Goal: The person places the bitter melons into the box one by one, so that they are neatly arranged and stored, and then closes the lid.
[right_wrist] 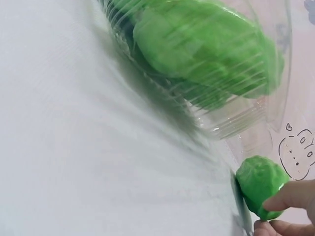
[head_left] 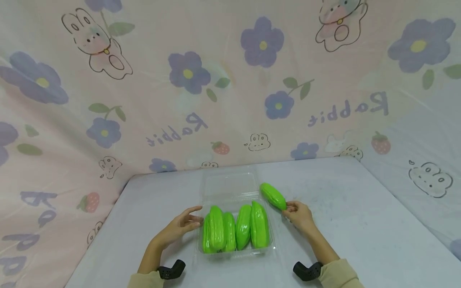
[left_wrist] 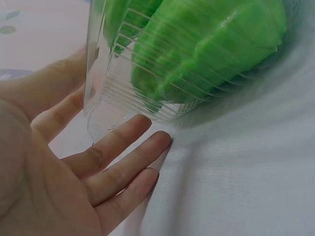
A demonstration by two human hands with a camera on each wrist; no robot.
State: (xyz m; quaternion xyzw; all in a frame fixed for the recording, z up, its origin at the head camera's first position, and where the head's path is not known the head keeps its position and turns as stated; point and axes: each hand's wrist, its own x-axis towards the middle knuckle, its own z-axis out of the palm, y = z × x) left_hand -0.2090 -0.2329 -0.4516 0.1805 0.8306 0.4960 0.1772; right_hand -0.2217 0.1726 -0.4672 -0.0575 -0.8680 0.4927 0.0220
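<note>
A clear plastic clamshell box (head_left: 252, 251) stands on the table, its lid (head_left: 230, 182) folded back behind it. Several glossy green, ridged, gourd-like vegetables (head_left: 243, 228) lie lengthwise in the box, some stacked at its left. To the box's right, my right hand (head_left: 299, 216) pinches the near end of another green gourd-like vegetable (head_left: 272, 195); thumb and fingers (right_wrist: 290, 196) grip its tip in the right wrist view. At the box's left side is my left hand (head_left: 180, 226), fingers spread and mostly straight by the wall; whether every fingertip touches it I cannot tell.
A white cloth covers the table (head_left: 345, 200). Behind it hangs a pale curtain (head_left: 230, 104) printed with flowers and rabbits. Black straps or mounts (head_left: 172, 270) sit on both wrists near the sleeves.
</note>
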